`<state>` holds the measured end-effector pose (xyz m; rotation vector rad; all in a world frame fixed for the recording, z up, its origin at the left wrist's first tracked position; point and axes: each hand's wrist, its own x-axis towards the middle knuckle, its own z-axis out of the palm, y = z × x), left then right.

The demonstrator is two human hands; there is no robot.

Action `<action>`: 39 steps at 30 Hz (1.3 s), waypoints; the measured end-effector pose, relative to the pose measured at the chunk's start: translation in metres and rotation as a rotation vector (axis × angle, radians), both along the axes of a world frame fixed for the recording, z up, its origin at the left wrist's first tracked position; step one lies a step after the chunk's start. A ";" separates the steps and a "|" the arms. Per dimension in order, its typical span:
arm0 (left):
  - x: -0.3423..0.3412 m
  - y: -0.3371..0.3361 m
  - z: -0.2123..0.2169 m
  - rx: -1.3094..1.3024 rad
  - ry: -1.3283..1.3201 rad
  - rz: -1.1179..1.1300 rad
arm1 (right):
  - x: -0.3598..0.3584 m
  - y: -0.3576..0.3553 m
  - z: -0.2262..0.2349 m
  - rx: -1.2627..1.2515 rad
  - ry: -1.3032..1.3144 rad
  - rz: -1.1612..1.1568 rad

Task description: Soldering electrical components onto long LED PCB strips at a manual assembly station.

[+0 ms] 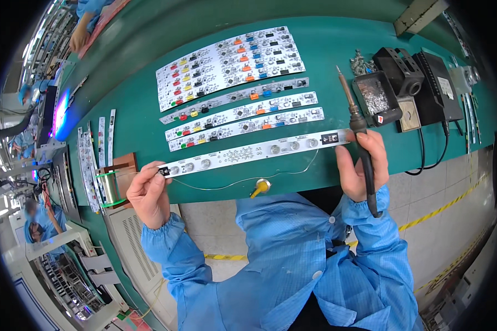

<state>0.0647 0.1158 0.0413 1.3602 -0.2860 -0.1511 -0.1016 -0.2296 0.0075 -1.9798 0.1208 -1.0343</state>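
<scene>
A long white circuit board strip [240,154] spans between my two hands above the table's near edge. My left hand [152,196] pinches its left end between thumb and fingers. My right hand [367,168] grips its right end at the fingertips and also holds a soldering iron [364,149], tip pointing up and away. Thin solder wire [243,186] loops below the strip, running from near my left fingers toward the strip's right part; whether those fingers hold it, I cannot tell. Round clear parts dot the strip's upward face. Beyond it lie several similar strips [246,121] with coloured connectors.
Joined board strips [215,69] lie farther back on the green table [337,44]. At right are a tray of solder scraps [376,94], an iron stand [407,74] and a black box [439,88]. A solder spool [111,188] stands left. A yellow-handled knob [261,186] sits at the near edge.
</scene>
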 end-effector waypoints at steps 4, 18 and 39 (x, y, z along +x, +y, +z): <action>-0.002 0.001 0.006 0.016 -0.054 -0.050 | 0.000 -0.001 -0.002 0.008 0.021 -0.016; -0.006 -0.002 0.017 0.054 -0.102 -0.107 | -0.003 -0.003 -0.024 0.129 0.005 -0.098; 0.006 0.015 -0.001 0.202 -0.212 -0.083 | 0.000 0.004 -0.016 0.288 -0.036 0.067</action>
